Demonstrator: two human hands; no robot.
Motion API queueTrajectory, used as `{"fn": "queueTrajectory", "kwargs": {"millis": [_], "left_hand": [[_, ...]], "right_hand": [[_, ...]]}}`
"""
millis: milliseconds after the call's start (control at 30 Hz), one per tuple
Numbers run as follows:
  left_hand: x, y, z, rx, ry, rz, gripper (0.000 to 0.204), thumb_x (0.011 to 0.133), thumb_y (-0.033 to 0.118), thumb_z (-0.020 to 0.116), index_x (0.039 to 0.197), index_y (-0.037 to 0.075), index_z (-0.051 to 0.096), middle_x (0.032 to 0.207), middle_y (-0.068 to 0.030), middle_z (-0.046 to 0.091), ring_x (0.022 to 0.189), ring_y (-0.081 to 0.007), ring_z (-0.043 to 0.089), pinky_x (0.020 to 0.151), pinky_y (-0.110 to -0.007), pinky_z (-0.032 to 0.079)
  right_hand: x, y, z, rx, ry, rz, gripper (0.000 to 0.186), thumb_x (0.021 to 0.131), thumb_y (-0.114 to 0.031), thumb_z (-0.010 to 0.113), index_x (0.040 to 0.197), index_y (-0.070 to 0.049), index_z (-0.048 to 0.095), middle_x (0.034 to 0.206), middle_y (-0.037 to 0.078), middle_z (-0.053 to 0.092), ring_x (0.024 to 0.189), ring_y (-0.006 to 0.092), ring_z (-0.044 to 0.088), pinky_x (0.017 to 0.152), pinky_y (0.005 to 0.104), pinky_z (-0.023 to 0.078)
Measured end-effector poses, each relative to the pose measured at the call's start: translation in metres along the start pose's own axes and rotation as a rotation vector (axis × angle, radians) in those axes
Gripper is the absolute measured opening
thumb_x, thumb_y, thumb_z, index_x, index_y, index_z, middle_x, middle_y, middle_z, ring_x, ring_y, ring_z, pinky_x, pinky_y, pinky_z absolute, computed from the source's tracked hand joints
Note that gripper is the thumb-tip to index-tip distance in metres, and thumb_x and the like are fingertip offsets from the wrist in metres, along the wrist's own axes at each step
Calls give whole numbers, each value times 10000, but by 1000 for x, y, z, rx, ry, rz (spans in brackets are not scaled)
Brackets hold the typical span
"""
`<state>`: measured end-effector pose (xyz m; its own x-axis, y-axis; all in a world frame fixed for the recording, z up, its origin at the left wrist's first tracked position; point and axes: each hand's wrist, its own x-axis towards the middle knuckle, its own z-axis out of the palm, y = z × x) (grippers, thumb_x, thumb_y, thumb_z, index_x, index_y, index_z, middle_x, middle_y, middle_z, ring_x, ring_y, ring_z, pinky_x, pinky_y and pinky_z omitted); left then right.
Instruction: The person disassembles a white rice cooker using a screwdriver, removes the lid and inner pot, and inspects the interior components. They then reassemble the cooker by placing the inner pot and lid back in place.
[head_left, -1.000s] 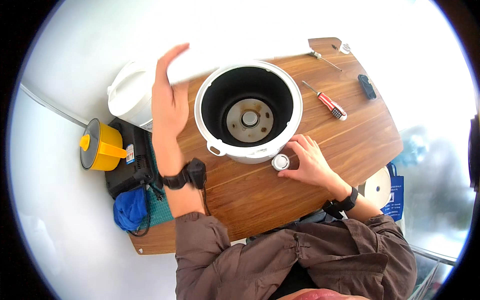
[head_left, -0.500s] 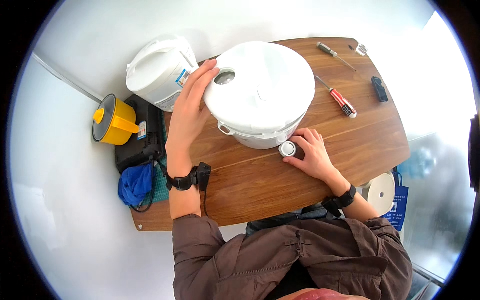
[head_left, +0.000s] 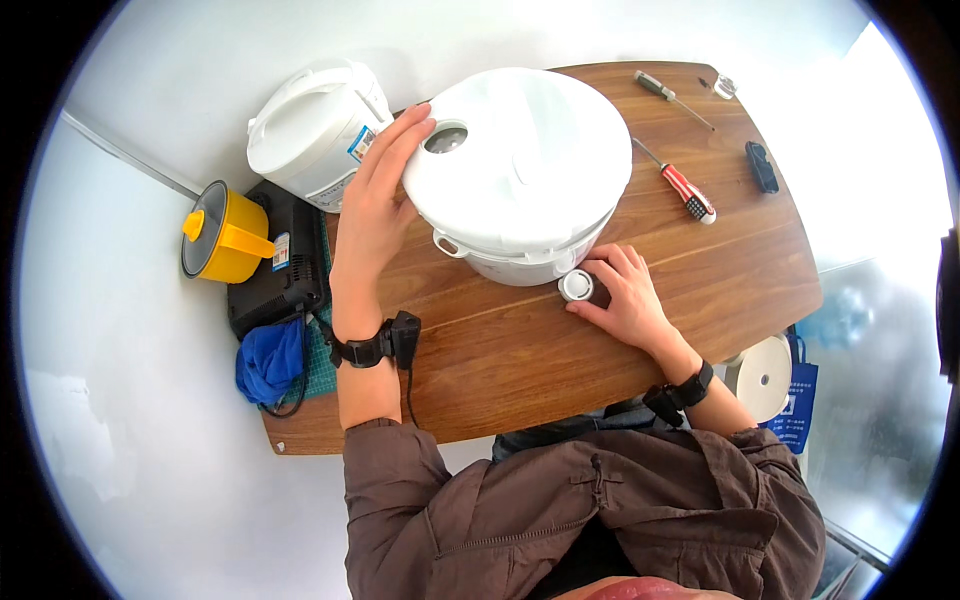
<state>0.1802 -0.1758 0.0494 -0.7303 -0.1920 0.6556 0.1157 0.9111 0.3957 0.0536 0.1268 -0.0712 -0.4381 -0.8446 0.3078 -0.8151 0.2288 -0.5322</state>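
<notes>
A large white rice cooker (head_left: 530, 160) stands on the wooden table in front of me. Near the left of its lid is a round hole (head_left: 446, 139) with something greyish inside. My left hand (head_left: 380, 200) rests its fingertips on the lid's left edge, beside the hole, with the fingers extended. Close to the cooker's front right, my right hand (head_left: 628, 300) grips a small round white steam-vent cap (head_left: 576, 286) between thumb and fingers, at the table top.
A second white rice cooker (head_left: 318, 135) stands back left, near a yellow pot (head_left: 238, 235) on a black case (head_left: 275, 280). A blue cloth (head_left: 268, 362) lies in front of it. To the right lie a red screwdriver (head_left: 688, 192), a grey screwdriver (head_left: 655, 87) and a black object (head_left: 761, 168).
The whole view has shifted slightly. Both hands stay in place, the left on the lid edge and the right around the steam-vent cap.
</notes>
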Motion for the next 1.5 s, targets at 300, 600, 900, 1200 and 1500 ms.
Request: {"fn": "queueTrajectory", "kwargs": {"millis": [300, 600, 900, 1200, 1500], "left_hand": [[31, -17, 4, -122, 238, -69, 393, 964, 190, 708, 1341, 104, 635, 1303, -64, 691, 1082, -179, 661, 944, -286, 507], [66, -31, 15, -448, 391, -218, 484, 1020, 347, 680, 1331, -5, 560, 997, -70, 689, 889, -113, 591, 780, -266, 485], [69, -49, 27, -317, 390, -206, 443, 1046, 384, 634, 1214, -25, 613, 849, -56, 662, 747, -102, 526, 709, -264, 449], [85, -51, 29, -300, 474, -142, 371, 1062, 371, 609, 1122, 11, 673, 868, -51, 699, 746, -118, 559, 708, -270, 458], [94, -67, 36, -404, 445, -166, 410, 1047, 384, 633, 1173, -6, 640, 946, -49, 676, 847, -120, 569, 780, -278, 469]], "right_hand": [[1, 2, -1, 18, 10, -35, 480, 795, -371, 844, 1126, -61, 688, 1198, 81, 605, 1132, 324, 545, 1004, 454, 437], [2, 0, -1, 14, -2, -5, 484, 793, -381, 840, 1129, -67, 690, 1198, 80, 605, 1143, 323, 544, 1019, 458, 431], [3, -1, 1, -5, 2, 34, 479, 782, -364, 849, 1111, -54, 691, 1189, 91, 612, 1108, 328, 552, 991, 454, 453], [7, -3, 3, 4, 4, 21, 472, 754, -344, 863, 1089, -54, 697, 1163, 89, 619, 1091, 320, 557, 980, 450, 458], [10, -4, 2, -10, 4, 17, 467, 743, -331, 871, 1083, -62, 697, 1162, 83, 620, 1076, 318, 561, 970, 449, 460]]}}
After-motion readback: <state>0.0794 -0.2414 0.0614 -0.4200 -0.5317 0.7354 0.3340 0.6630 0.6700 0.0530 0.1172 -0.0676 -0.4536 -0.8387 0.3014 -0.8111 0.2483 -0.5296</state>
